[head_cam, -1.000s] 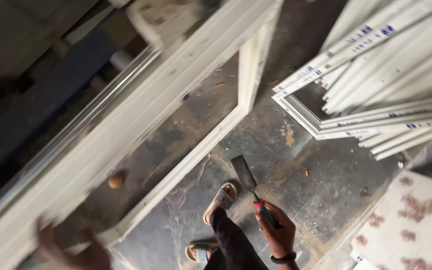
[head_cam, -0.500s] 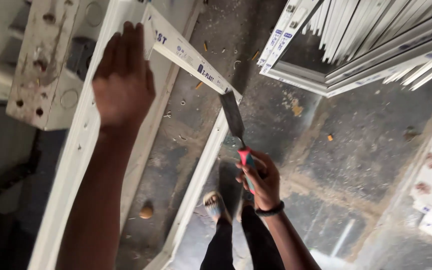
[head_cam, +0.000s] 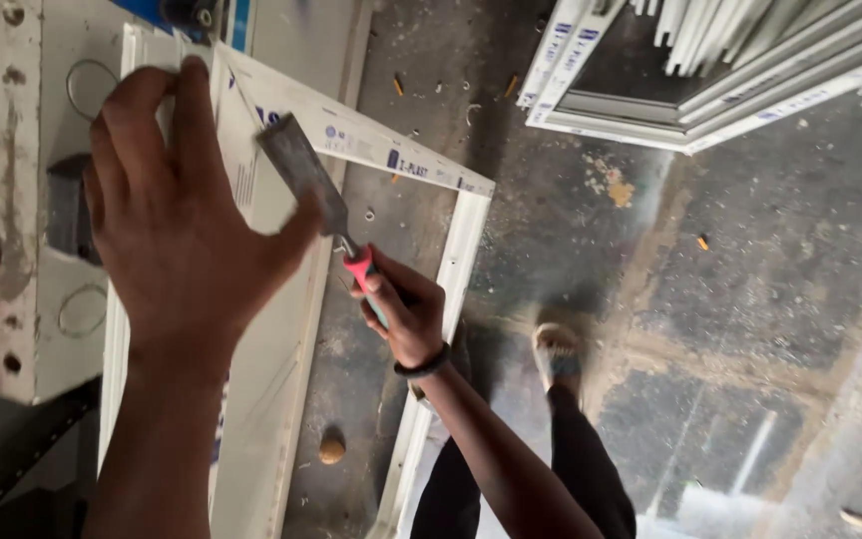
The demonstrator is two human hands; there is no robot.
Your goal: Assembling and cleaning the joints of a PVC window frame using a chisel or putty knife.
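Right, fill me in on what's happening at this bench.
A person is working on a white window frame with a chisel. The left hand presses flat on the frame near its corner. The right hand has its grip on the chisel's red handle, blade laid at the corner. More white frames lie on the floor beyond.

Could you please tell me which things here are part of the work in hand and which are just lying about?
In use: left hand pressing the white window frame; right hand gripping the chisel.
Lying about: stacked white profiles, small round lump on the floor.
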